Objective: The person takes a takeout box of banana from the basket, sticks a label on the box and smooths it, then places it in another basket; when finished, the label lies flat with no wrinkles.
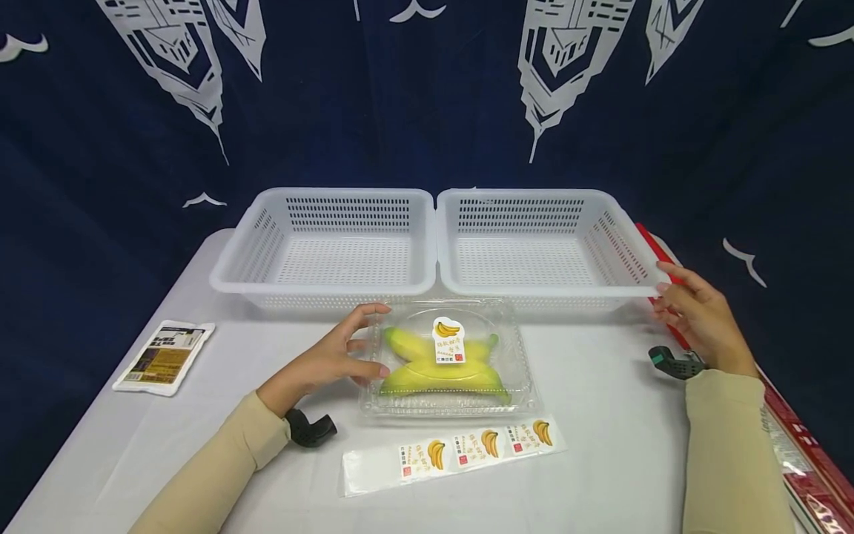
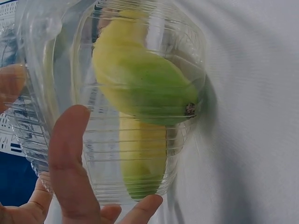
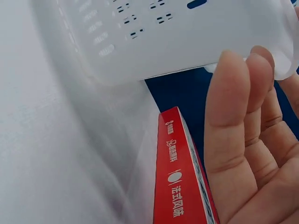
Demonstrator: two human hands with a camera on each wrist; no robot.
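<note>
Clear box [image 1: 450, 405] sits on the table [image 1: 614, 445]; your left hand [image 1: 327, 365] holds its left end, thumb and forefinger wide. Behind-right of the box, your right hand [image 1: 706, 322] pinches the right basket's corner.

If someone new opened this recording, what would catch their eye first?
Probably the yellow-green bananas inside the clear container at the middle of the table, with the left hand holding its left end. Next come the two white baskets side by side behind it, with the right hand at the right one's near right corner.
</note>
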